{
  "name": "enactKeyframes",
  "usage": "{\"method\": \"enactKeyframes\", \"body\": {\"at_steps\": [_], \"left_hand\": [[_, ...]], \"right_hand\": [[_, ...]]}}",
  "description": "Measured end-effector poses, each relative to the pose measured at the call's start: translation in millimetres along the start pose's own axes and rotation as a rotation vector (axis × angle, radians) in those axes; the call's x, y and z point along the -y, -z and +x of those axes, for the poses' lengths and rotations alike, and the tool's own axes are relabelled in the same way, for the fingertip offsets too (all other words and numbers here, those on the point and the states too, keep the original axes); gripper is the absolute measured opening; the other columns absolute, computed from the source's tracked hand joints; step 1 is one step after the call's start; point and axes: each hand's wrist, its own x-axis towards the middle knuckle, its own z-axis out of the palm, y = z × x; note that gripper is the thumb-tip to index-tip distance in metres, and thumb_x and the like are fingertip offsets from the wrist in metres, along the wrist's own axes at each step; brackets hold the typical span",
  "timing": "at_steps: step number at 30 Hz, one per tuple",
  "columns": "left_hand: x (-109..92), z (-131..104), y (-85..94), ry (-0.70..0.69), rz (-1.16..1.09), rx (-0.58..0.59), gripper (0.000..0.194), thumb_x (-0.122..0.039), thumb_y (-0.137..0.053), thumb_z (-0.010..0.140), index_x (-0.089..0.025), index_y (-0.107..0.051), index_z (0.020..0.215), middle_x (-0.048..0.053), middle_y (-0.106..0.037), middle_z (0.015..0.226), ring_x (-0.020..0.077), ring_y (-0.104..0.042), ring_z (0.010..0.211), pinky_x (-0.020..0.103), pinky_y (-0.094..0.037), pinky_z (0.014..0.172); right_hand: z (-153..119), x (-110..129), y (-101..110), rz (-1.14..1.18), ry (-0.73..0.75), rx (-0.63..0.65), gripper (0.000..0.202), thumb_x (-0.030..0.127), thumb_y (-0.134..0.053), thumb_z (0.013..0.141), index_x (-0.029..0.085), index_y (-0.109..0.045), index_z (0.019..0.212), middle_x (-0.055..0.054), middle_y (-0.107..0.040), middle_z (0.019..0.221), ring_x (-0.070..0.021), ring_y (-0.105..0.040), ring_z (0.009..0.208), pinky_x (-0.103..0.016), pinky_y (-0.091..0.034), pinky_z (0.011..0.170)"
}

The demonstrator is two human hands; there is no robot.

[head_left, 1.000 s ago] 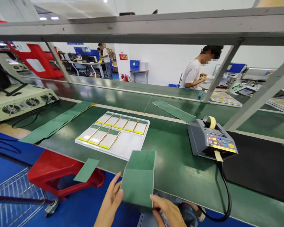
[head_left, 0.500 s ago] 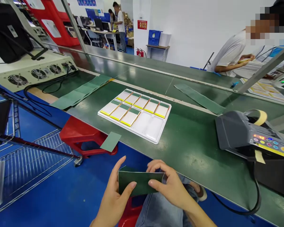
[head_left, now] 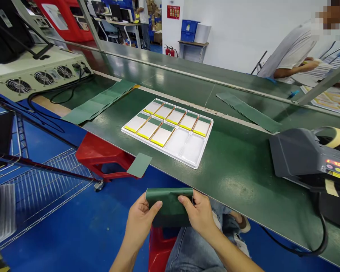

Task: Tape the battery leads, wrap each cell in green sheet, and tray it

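Observation:
Between my two hands is a dark green sheet [head_left: 170, 209], curved over along its top edge. My left hand [head_left: 141, 211] grips its left side, thumb on the near face and fingers curled behind. On the right side my right hand [head_left: 200, 211] pinches it the same way. Beyond them on the bench lies a white tray [head_left: 197, 155] with two rows of compartments. Several flat pouch cells [head_left: 163, 134] with yellow edges and green strips fill most of these; two compartments at the near right hold none. A small green piece [head_left: 140, 165] overhangs the bench's near edge.
At the right stands a grey tape dispenser [head_left: 297, 155] with lit buttons. Long green strips [head_left: 102, 100] lie at the left, another green strip [head_left: 248, 111] at the back. A red stool [head_left: 102, 155] and wire rack [head_left: 53, 177] stand left. Another person [head_left: 294, 53] works across the bench.
My fingers have closed in behind the green sheet, and its top edge is now bent over. The left fingers, spread before, are curled. The whole view has shifted slightly.

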Motion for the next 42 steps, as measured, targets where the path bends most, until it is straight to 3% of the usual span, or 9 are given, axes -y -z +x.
{"method": "enactKeyframes", "body": {"at_steps": [6,14,20,22,25,29,33,37,42], "left_hand": [[-6,5,5.2,-0.039,0.049,-0.003,0.028,-0.038,-0.068,0.076,-0.019,-0.064,0.096,0.005,-0.071,0.091,0.0220,-0.066,0.085,0.030,-0.055,0.073],[2,9,-4.7,-0.065,0.177,-0.164,0.026,-0.044,-0.064,0.077,-0.018,-0.064,0.076,0.000,-0.065,0.067,0.0156,-0.060,0.064,0.021,-0.048,0.055],[2,18,-3.0,-0.096,0.263,-0.272,0.033,-0.050,-0.058,0.078,-0.018,-0.066,0.080,0.000,-0.064,0.066,0.0185,-0.059,0.066,0.024,-0.046,0.058],[-2,22,0.4,-0.106,0.312,-0.298,0.033,-0.050,-0.059,0.078,-0.018,-0.066,0.074,-0.001,-0.063,0.063,0.0179,-0.057,0.065,0.022,-0.043,0.056],[-7,26,4.1,-0.113,0.362,-0.328,0.031,-0.048,-0.062,0.076,-0.018,-0.065,0.066,-0.002,-0.060,0.058,0.0168,-0.054,0.061,0.022,-0.038,0.053],[-11,23,4.6,-0.117,0.289,-0.285,0.029,-0.048,-0.063,0.075,-0.019,-0.061,0.077,0.000,-0.063,0.066,0.0180,-0.057,0.064,0.023,-0.043,0.055],[-11,12,6.1,-0.113,0.149,-0.198,0.034,-0.046,-0.065,0.075,-0.023,-0.048,0.093,-0.001,-0.061,0.075,0.0164,-0.061,0.072,0.022,-0.047,0.061],[-10,9,10.0,-0.060,0.074,-0.136,0.033,-0.044,-0.067,0.075,-0.023,-0.048,0.092,-0.003,-0.059,0.068,0.0136,-0.060,0.069,0.019,-0.044,0.058],[-11,11,11.7,0.005,0.001,-0.079,0.039,-0.048,-0.065,0.075,-0.023,-0.048,0.100,0.001,-0.066,0.077,0.0168,-0.064,0.070,0.025,-0.049,0.062]], "right_hand": [[5,3,1,0.210,-0.079,0.164,0.030,0.042,-0.051,0.086,0.017,-0.067,0.088,-0.004,-0.065,0.078,-0.0176,-0.060,0.073,-0.026,-0.047,0.064],[10,2,-7,0.061,0.010,-0.009,0.026,0.035,-0.052,0.085,0.017,-0.066,0.074,-0.001,-0.059,0.068,-0.0143,-0.055,0.064,-0.023,-0.041,0.059],[8,-9,-21,-0.001,-0.027,-0.135,0.046,0.046,-0.051,0.083,0.017,-0.044,0.048,0.004,-0.038,0.048,-0.0093,-0.036,0.049,-0.023,-0.029,0.048],[8,-11,-22,0.016,-0.050,-0.103,0.051,0.047,-0.048,0.085,0.017,-0.042,0.045,0.004,-0.036,0.045,-0.0084,-0.034,0.046,-0.022,-0.028,0.045],[5,-9,-18,0.105,-0.072,0.088,0.039,0.046,-0.052,0.084,0.015,-0.060,0.062,0.000,-0.058,0.058,-0.0126,-0.052,0.054,-0.022,-0.042,0.050],[4,-6,-12,0.156,-0.105,0.151,0.033,0.046,-0.057,0.081,0.016,-0.068,0.091,-0.007,-0.071,0.087,-0.0231,-0.064,0.081,-0.031,-0.051,0.071],[6,-13,-11,0.074,-0.141,0.011,0.036,0.049,-0.054,0.082,0.016,-0.067,0.077,-0.005,-0.068,0.073,-0.0204,-0.060,0.069,-0.028,-0.047,0.063],[6,-23,-15,0.050,-0.200,-0.116,0.049,0.056,-0.053,0.079,0.018,-0.043,0.050,0.002,-0.042,0.050,-0.0111,-0.039,0.051,-0.023,-0.033,0.048],[6,-31,-26,0.077,-0.255,-0.186,0.053,0.061,-0.046,0.082,0.020,-0.034,0.051,0.003,-0.035,0.051,-0.0105,-0.034,0.051,-0.023,-0.031,0.047]]}}
